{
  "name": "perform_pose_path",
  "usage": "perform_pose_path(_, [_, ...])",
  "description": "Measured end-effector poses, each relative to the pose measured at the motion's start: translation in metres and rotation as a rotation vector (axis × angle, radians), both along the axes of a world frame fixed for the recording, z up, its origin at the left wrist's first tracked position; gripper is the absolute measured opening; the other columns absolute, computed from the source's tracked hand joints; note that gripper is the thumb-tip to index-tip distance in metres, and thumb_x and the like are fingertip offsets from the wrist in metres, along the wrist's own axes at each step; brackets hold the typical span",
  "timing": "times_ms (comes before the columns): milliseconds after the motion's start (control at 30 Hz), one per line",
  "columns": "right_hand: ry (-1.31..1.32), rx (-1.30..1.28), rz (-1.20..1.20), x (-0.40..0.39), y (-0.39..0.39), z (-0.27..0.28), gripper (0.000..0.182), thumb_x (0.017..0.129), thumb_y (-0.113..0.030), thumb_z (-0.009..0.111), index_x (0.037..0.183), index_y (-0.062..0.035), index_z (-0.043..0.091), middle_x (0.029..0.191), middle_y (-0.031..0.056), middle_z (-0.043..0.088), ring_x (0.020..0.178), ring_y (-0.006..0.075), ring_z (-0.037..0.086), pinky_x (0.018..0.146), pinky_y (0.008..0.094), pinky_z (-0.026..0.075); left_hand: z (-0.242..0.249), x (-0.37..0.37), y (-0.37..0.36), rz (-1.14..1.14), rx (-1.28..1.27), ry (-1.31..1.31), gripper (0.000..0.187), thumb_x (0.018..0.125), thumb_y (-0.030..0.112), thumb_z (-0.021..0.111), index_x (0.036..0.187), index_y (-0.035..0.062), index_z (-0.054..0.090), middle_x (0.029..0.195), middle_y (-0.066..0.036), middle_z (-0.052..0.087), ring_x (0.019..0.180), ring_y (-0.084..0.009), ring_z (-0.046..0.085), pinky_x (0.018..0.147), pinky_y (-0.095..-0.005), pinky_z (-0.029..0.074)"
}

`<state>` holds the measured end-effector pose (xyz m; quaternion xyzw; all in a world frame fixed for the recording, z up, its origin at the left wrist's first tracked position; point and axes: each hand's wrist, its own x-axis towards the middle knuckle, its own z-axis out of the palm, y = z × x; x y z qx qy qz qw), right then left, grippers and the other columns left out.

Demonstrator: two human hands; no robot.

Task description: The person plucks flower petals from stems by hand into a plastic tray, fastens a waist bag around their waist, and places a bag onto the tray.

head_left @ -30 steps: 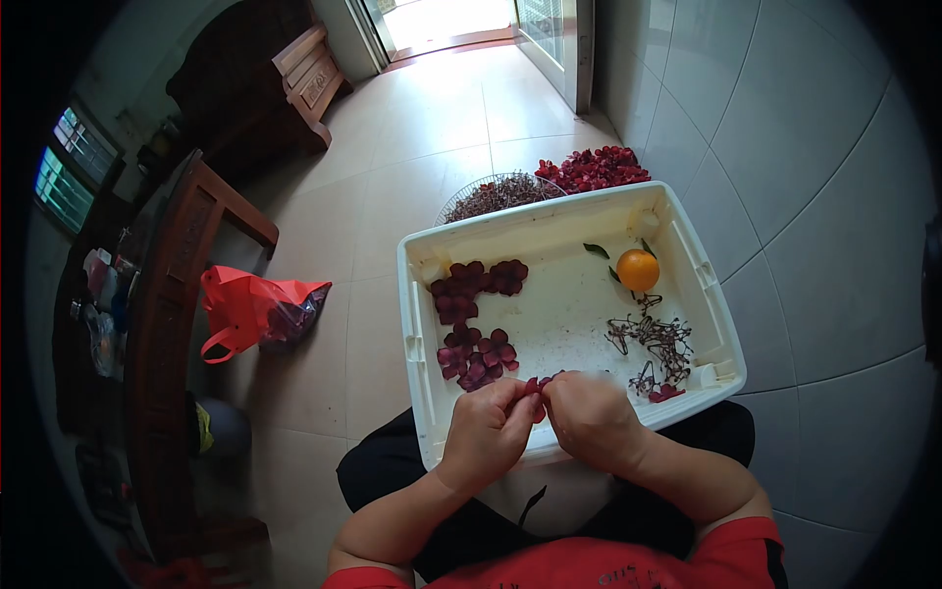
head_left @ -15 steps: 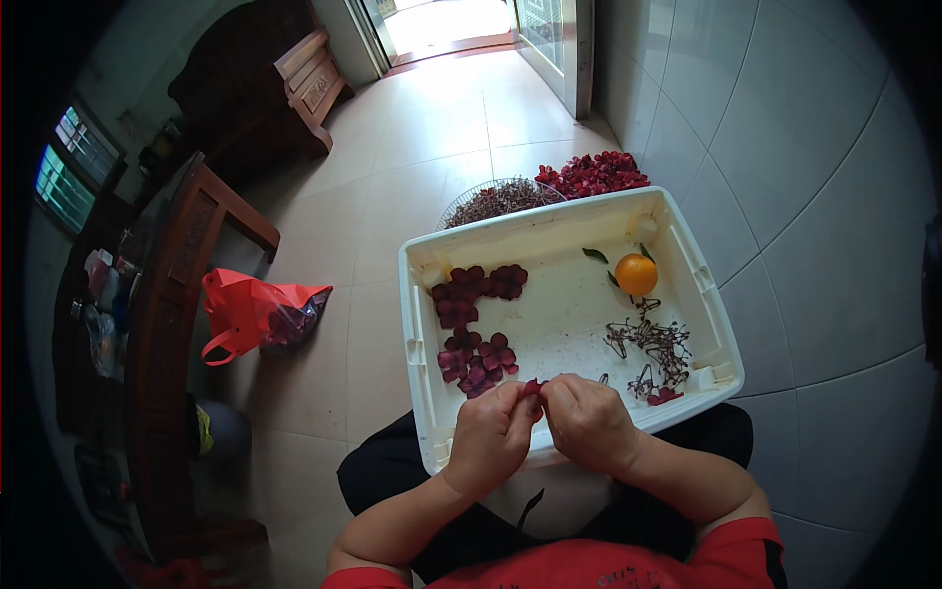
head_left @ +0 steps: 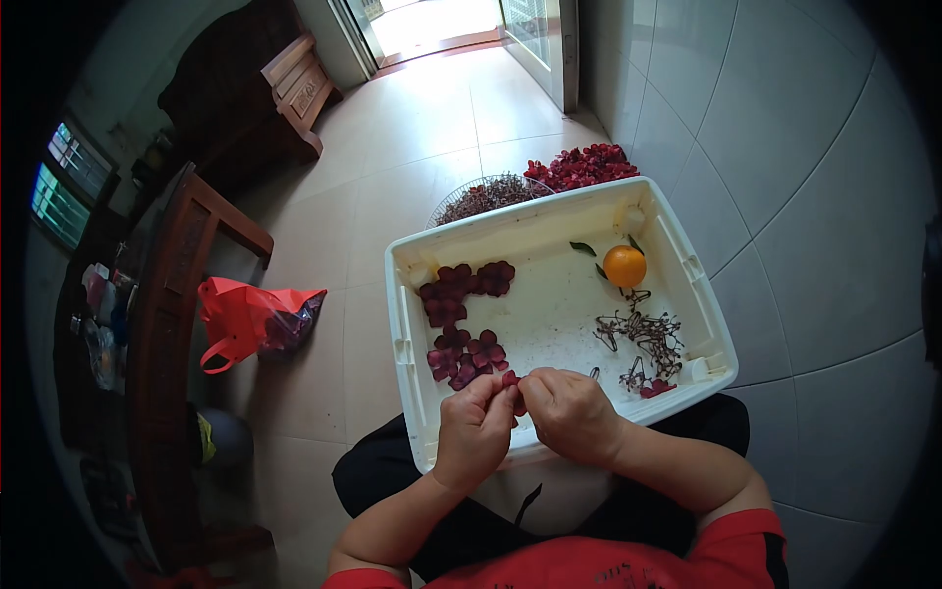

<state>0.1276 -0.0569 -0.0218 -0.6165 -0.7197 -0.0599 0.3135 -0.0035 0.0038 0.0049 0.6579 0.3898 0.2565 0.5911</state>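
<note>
Over the near edge of a white plastic tub (head_left: 559,454), my left hand (head_left: 469,432) pinches a dark red flower (head_left: 510,381) between thumb and fingers. My right hand (head_left: 569,417) meets it there, its closed fingers on the same flower; its fingertips are partly hidden. Several flat dark red flowers (head_left: 446,312) lie along the tub's left side. At the right inside is a tangle of thin brown stems (head_left: 655,339), with a small red flower (head_left: 657,390) beside it. Above the stems sits an orange (head_left: 624,266) with green leaves around it.
Beyond the tub stand a clear basket of brown stems (head_left: 496,196) and a heap of red flowers (head_left: 587,167) on the tiled floor. A red bag (head_left: 250,319) lies left, near a wooden table (head_left: 186,294). A tiled wall (head_left: 785,196) runs along the right.
The head view has shifted slightly, so the tub and hands appear a little further left. Both hands stay together at the flower, with more red petal showing below the fingers.
</note>
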Motion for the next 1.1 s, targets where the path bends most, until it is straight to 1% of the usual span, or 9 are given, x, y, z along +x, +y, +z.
perform_pose_path(167, [0.031, 0.072, 0.046, 0.005, 0.009, -0.002, 0.007, 0.073, -0.006, 0.056, 0.077, -0.0063, 0.050, 0.069, 0.0067, 0.049, 0.054, 0.0180, 0.047, 0.051, 0.0276, 0.043, -0.001, 0.004, 0.006, 0.003, 0.104, 0.056, 0.009, 0.084, 0.000, 0.056, 0.087, -0.0037, 0.063, 0.072, -0.008, 0.064, 0.057, -0.0134, 0.053, 0.052, -0.0244, 0.043])
perform_pose_path(300, [0.008, 0.061, 0.013, 0.006, 0.011, -0.006, 0.009, 0.071, -0.005, 0.057, 0.078, -0.0060, 0.051, 0.069, 0.0067, 0.049, 0.052, 0.0188, 0.047, 0.051, 0.0282, 0.044, -0.004, 0.007, 0.003, -0.008, 0.551, 0.143, 0.007, 0.083, 0.000, 0.057, 0.086, -0.0030, 0.063, 0.069, -0.008, 0.063, 0.055, -0.0169, 0.053, 0.051, -0.0260, 0.042])
perform_pose_path(500, [0.088, -0.005, -0.049, 0.005, 0.016, -0.010, 0.007, 0.073, -0.005, 0.057, 0.076, -0.0060, 0.051, 0.066, 0.0078, 0.050, 0.051, 0.0200, 0.048, 0.051, 0.0284, 0.044, -0.013, 0.010, 0.004, 0.025, 0.851, 0.253, 0.007, 0.081, 0.000, 0.058, 0.084, -0.0026, 0.063, 0.069, -0.009, 0.062, 0.054, -0.0197, 0.052, 0.051, -0.0275, 0.041])
perform_pose_path(633, [0.460, -0.062, 0.081, 0.017, 0.024, -0.015, 0.004, 0.076, 0.001, 0.059, 0.079, -0.0014, 0.056, 0.068, 0.0084, 0.058, 0.051, 0.0188, 0.051, 0.050, 0.0253, 0.043, -0.013, 0.010, 0.014, -0.007, 0.536, 0.116, 0.008, 0.083, 0.000, 0.057, 0.087, -0.0027, 0.063, 0.072, -0.008, 0.063, 0.055, -0.0168, 0.053, 0.051, -0.0256, 0.042])
perform_pose_path(667, [0.458, -0.060, 0.078, 0.019, 0.024, -0.012, 0.004, 0.076, 0.001, 0.059, 0.079, -0.0014, 0.056, 0.068, 0.0084, 0.058, 0.051, 0.0188, 0.051, 0.050, 0.0253, 0.043, -0.011, 0.010, 0.018, -0.009, 0.538, 0.113, 0.008, 0.083, 0.000, 0.057, 0.087, -0.0027, 0.063, 0.072, -0.008, 0.063, 0.055, -0.0168, 0.053, 0.051, -0.0256, 0.042])
perform_pose_path(800, [1.313, -0.503, 0.214, 0.027, 0.020, 0.001, 0.002, 0.082, 0.001, 0.058, 0.082, 0.0001, 0.060, 0.072, 0.0090, 0.062, 0.058, 0.0142, 0.056, 0.052, 0.0214, 0.045, 0.004, 0.007, 0.032, -0.093, -0.219, -0.090, 0.009, 0.084, 0.000, 0.055, 0.087, -0.0024, 0.062, 0.074, -0.007, 0.063, 0.056, -0.0136, 0.053, 0.051, -0.0230, 0.042])
perform_pose_path(833, [1.312, -0.503, 0.218, 0.028, 0.020, 0.001, 0.002, 0.082, 0.001, 0.058, 0.082, 0.0001, 0.060, 0.072, 0.0090, 0.062, 0.058, 0.0142, 0.056, 0.052, 0.0214, 0.045, 0.006, 0.007, 0.033, -0.090, -0.216, -0.090, 0.009, 0.084, 0.000, 0.055, 0.087, -0.0024, 0.062, 0.074, -0.007, 0.063, 0.056, -0.0136, 0.053, 0.051, -0.0230, 0.042])
perform_pose_path(967, [1.686, -0.599, 0.412, 0.036, 0.021, -0.005, 0.002, 0.086, 0.000, 0.059, 0.087, 0.0000, 0.061, 0.075, 0.0096, 0.064, 0.064, 0.0127, 0.059, 0.056, 0.0200, 0.047, 0.008, 0.007, 0.037, -0.106, -0.454, -0.349, 0.010, 0.085, 0.002, 0.056, 0.088, -0.0031, 0.063, 0.072, -0.006, 0.062, 0.056, -0.0109, 0.052, 0.051, -0.0202, 0.042])
perform_pose_path(1100, [1.793, -0.577, 0.464, 0.035, 0.018, -0.006, 0.004, 0.087, -0.003, 0.058, 0.087, 0.0003, 0.061, 0.075, 0.0095, 0.062, 0.064, 0.0128, 0.056, 0.059, 0.0208, 0.047, 0.005, 0.006, 0.032, -0.062, -0.345, -0.351, 0.010, 0.084, 0.001, 0.055, 0.086, -0.0031, 0.064, 0.072, -0.005, 0.062, 0.055, -0.0102, 0.052, 0.050, -0.0202, 0.041])
